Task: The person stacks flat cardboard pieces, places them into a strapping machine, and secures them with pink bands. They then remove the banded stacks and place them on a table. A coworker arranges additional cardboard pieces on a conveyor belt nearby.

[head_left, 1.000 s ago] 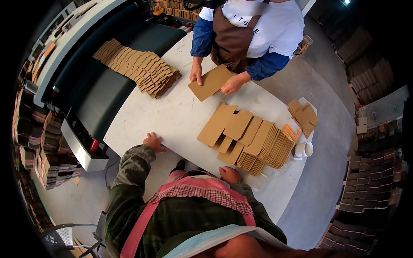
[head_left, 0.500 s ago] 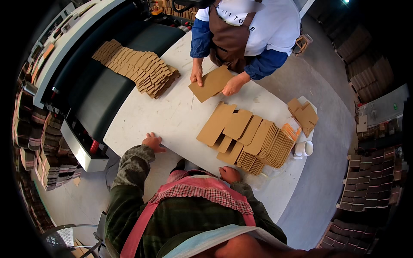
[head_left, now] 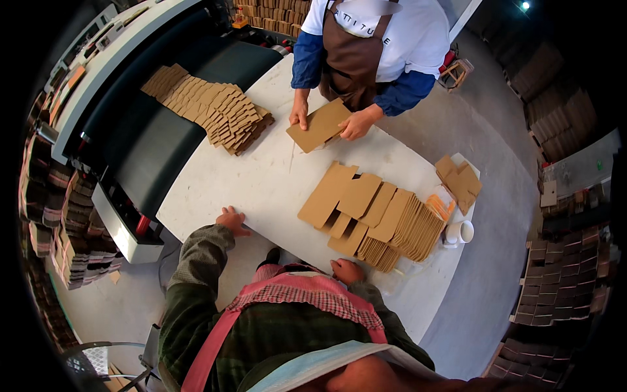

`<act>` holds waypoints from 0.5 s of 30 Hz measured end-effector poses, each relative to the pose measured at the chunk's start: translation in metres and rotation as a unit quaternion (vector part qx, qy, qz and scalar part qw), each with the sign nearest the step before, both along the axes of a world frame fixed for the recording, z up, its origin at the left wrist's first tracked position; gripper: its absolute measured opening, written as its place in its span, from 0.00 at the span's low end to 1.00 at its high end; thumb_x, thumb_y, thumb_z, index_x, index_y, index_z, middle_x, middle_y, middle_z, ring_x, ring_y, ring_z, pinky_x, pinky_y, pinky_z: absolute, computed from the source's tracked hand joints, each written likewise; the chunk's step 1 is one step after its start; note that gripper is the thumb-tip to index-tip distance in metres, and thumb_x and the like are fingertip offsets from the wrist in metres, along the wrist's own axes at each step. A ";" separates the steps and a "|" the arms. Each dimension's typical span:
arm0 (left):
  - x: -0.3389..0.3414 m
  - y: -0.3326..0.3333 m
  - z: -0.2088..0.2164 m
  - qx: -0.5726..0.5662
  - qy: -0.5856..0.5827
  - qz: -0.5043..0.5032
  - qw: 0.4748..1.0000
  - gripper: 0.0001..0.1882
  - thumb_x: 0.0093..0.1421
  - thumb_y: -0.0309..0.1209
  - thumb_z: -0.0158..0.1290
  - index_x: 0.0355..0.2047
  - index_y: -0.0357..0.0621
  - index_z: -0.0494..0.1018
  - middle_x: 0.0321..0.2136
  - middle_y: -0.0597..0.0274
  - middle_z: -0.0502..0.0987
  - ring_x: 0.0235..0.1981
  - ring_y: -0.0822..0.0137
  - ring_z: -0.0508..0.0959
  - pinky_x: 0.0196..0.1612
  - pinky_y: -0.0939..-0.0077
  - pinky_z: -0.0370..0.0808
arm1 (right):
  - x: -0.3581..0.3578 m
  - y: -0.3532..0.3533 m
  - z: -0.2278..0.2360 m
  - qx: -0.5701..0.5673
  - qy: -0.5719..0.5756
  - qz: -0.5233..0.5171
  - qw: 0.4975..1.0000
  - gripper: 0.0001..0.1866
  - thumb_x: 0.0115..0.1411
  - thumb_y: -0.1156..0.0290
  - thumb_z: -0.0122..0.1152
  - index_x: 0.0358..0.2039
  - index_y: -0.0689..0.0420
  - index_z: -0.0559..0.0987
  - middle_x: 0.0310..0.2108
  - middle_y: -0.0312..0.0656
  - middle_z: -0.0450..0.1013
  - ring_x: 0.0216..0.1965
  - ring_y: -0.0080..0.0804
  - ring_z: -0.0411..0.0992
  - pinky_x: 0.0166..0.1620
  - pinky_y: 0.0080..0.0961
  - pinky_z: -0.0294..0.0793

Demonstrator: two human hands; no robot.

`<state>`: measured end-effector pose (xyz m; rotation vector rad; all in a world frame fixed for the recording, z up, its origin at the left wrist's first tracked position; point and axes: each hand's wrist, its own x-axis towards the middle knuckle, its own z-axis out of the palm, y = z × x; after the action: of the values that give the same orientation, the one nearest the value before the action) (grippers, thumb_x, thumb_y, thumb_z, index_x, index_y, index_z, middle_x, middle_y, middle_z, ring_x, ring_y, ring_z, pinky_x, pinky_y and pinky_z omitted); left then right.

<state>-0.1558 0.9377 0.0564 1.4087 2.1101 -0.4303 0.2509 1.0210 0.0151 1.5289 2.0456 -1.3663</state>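
Observation:
My left hand (head_left: 232, 221) rests on the near edge of the white table (head_left: 215, 179), its fingers apart and nothing in it. At the same edge, further right, my right hand (head_left: 347, 270) lies with its fingers curled in and no object showing in them. Just beyond it a fanned stack of flat brown cardboard box blanks (head_left: 385, 215) leans in overlapping rows, a small gap from my knuckles. Across the table a person in a brown apron holds a flat cardboard piece (head_left: 319, 125) in both hands.
More folded cardboard blanks (head_left: 212, 104) lie overlapped on a dark conveyor belt (head_left: 153, 140), their front end on the table. A white cup (head_left: 459, 232), an orange-and-white packet (head_left: 441, 204) and loose cardboard (head_left: 459, 179) sit at the right. Bundled cardboard stacks (head_left: 565, 271) line the room.
The view has shifted slightly. The other person's right-side hand has moved a little along the edge of the cardboard piece. My two hands stay in place on the table edge.

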 end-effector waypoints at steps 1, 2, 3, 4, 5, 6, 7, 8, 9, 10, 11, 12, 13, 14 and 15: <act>0.000 0.000 0.001 -0.002 -0.001 0.002 1.000 0.40 0.41 0.57 0.59 0.52 0.48 0.68 0.54 0.31 0.57 0.56 0.32 0.58 0.48 0.54 0.71 | 0.000 0.000 0.001 0.006 -0.001 0.000 1.000 0.22 0.59 0.49 0.43 0.27 0.54 0.77 0.25 0.38 0.76 0.30 0.40 0.74 0.36 0.36 0.71; 0.001 0.000 0.000 -0.003 0.001 0.002 1.000 0.40 0.41 0.57 0.59 0.52 0.48 0.68 0.54 0.32 0.58 0.56 0.32 0.58 0.48 0.54 0.71 | -0.001 0.000 0.001 0.013 0.000 0.004 1.000 0.22 0.59 0.49 0.44 0.27 0.54 0.77 0.24 0.38 0.76 0.29 0.37 0.75 0.36 0.34 0.71; 0.000 0.000 -0.001 -0.004 0.003 0.001 1.000 0.40 0.41 0.57 0.59 0.51 0.48 0.68 0.54 0.32 0.58 0.56 0.31 0.58 0.48 0.54 0.71 | -0.001 -0.001 0.002 0.020 0.001 0.008 1.000 0.22 0.59 0.50 0.44 0.27 0.55 0.77 0.24 0.38 0.77 0.29 0.35 0.75 0.36 0.32 0.72; 0.000 0.000 -0.001 -0.005 0.005 0.000 1.000 0.40 0.41 0.57 0.59 0.51 0.48 0.68 0.54 0.32 0.58 0.56 0.31 0.58 0.48 0.53 0.71 | -0.001 -0.001 0.003 0.028 0.003 0.011 1.000 0.22 0.59 0.50 0.44 0.27 0.56 0.77 0.24 0.38 0.77 0.28 0.32 0.76 0.36 0.30 0.72; 0.000 -0.001 -0.001 -0.004 0.005 0.000 1.000 0.40 0.41 0.57 0.59 0.51 0.48 0.69 0.53 0.32 0.58 0.56 0.31 0.58 0.48 0.53 0.71 | -0.001 0.000 0.003 0.027 -0.001 0.013 1.000 0.22 0.59 0.50 0.44 0.27 0.56 0.77 0.24 0.38 0.77 0.28 0.32 0.76 0.36 0.30 0.72; 0.001 -0.001 -0.001 -0.004 0.004 0.000 1.000 0.40 0.41 0.57 0.59 0.51 0.47 0.69 0.53 0.32 0.59 0.56 0.31 0.58 0.48 0.53 0.71 | -0.001 0.001 0.004 0.026 -0.004 0.016 1.000 0.22 0.59 0.50 0.44 0.27 0.56 0.77 0.24 0.38 0.77 0.28 0.32 0.76 0.36 0.30 0.72; 0.001 -0.001 0.000 -0.004 0.004 0.000 1.000 0.40 0.41 0.57 0.59 0.50 0.47 0.69 0.53 0.33 0.59 0.56 0.31 0.58 0.48 0.53 0.71 | -0.001 0.001 0.004 0.023 -0.008 0.018 1.000 0.22 0.59 0.50 0.44 0.27 0.56 0.77 0.24 0.38 0.77 0.28 0.33 0.76 0.36 0.30 0.72; 0.001 0.000 0.001 -0.003 0.000 0.002 1.000 0.39 0.40 0.56 0.59 0.50 0.47 0.69 0.53 0.32 0.59 0.56 0.30 0.58 0.48 0.53 0.71 | -0.001 0.001 0.003 0.024 -0.007 0.018 1.000 0.22 0.59 0.50 0.44 0.27 0.56 0.77 0.24 0.38 0.77 0.28 0.33 0.76 0.36 0.30 0.72; 0.001 0.001 0.003 -0.001 -0.005 0.005 1.000 0.38 0.40 0.56 0.59 0.49 0.47 0.70 0.53 0.32 0.59 0.56 0.30 0.59 0.48 0.53 0.71 | -0.002 0.002 0.003 0.024 -0.006 0.018 1.000 0.22 0.59 0.50 0.44 0.27 0.56 0.77 0.24 0.38 0.77 0.28 0.33 0.76 0.36 0.30 0.72; 0.002 0.001 0.004 -0.001 -0.009 0.007 1.000 0.38 0.40 0.55 0.59 0.49 0.46 0.70 0.53 0.32 0.59 0.55 0.30 0.59 0.48 0.53 0.71 | -0.001 0.002 0.001 0.024 -0.005 0.018 1.000 0.22 0.59 0.50 0.44 0.27 0.56 0.77 0.24 0.38 0.77 0.28 0.33 0.76 0.36 0.31 0.72; 0.001 0.000 0.001 0.010 -0.003 0.004 1.000 0.37 0.40 0.55 0.60 0.48 0.46 0.70 0.52 0.32 0.59 0.55 0.30 0.59 0.48 0.53 0.71 | -0.001 0.001 -0.003 0.031 -0.008 0.019 0.999 0.22 0.59 0.50 0.45 0.27 0.56 0.77 0.24 0.38 0.77 0.28 0.33 0.76 0.36 0.31 0.72; 0.000 -0.002 -0.004 0.022 0.003 0.002 1.000 0.37 0.40 0.54 0.60 0.48 0.46 0.71 0.52 0.32 0.59 0.55 0.30 0.60 0.48 0.52 0.71 | 0.000 0.001 -0.007 0.039 -0.010 0.020 0.999 0.22 0.59 0.50 0.45 0.27 0.56 0.77 0.24 0.38 0.77 0.28 0.33 0.76 0.36 0.31 0.72; 0.000 -0.004 -0.007 0.031 0.009 -0.001 0.999 0.36 0.40 0.53 0.60 0.47 0.46 0.71 0.52 0.31 0.59 0.54 0.30 0.60 0.47 0.52 0.71 | -0.001 0.000 -0.008 0.045 -0.014 0.021 0.999 0.22 0.59 0.50 0.45 0.27 0.56 0.77 0.24 0.38 0.77 0.27 0.33 0.76 0.35 0.31 0.72; -0.001 -0.005 -0.009 0.036 0.007 0.000 0.999 0.35 0.40 0.53 0.60 0.47 0.46 0.71 0.52 0.31 0.59 0.54 0.30 0.60 0.47 0.52 0.71 | 0.000 0.000 -0.010 0.040 -0.007 0.015 0.999 0.22 0.59 0.50 0.45 0.27 0.56 0.77 0.24 0.39 0.77 0.27 0.33 0.76 0.35 0.31 0.72; -0.002 -0.005 -0.010 0.040 0.004 0.001 0.999 0.35 0.40 0.52 0.60 0.47 0.46 0.71 0.52 0.31 0.59 0.54 0.30 0.60 0.48 0.52 0.71 | 0.000 0.000 -0.010 0.034 0.000 0.009 0.999 0.22 0.59 0.50 0.45 0.27 0.56 0.77 0.24 0.39 0.77 0.27 0.33 0.76 0.35 0.31 0.73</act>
<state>-0.1574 0.9326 0.0466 1.4520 2.1564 -0.3560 0.2512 1.0214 0.0047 1.5334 2.1224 -1.3018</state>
